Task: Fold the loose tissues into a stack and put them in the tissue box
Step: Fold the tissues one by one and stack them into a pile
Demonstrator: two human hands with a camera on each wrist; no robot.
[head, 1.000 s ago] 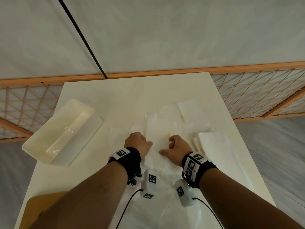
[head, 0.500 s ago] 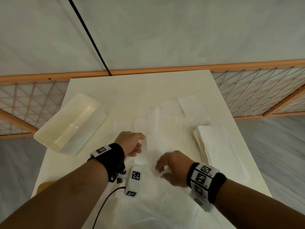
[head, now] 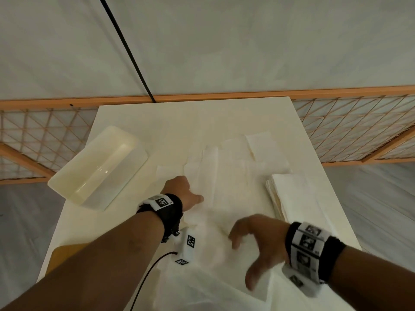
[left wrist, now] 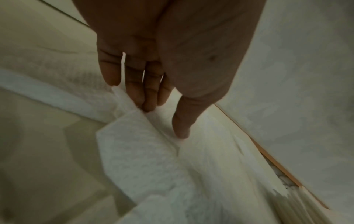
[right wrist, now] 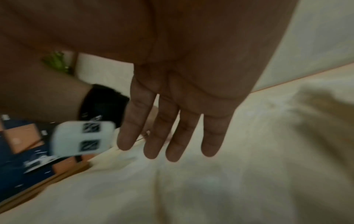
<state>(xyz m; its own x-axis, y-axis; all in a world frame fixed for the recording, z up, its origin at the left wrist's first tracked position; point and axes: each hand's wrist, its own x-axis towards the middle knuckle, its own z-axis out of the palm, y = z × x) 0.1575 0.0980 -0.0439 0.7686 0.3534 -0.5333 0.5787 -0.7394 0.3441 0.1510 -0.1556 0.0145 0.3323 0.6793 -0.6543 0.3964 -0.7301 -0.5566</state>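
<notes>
Head view: one tissue box (head: 98,167), one folded stack (head: 298,198), two hands.

A staged recording set-up in a plain indoor room rather than a lived-in home: a bare cream table (head: 157,122) fills the centre of the head view, backed by a low orange-framed lattice barrier (head: 350,122) running across mid-frame and a blank pale wall (head: 247,41) above it, with grey floor (head: 381,198) at lower right. A black cable (head: 125,48) slants down the wall at upper left. Black wristbands (head: 173,209) carrying printed square markers sit on both forearms.
</notes>
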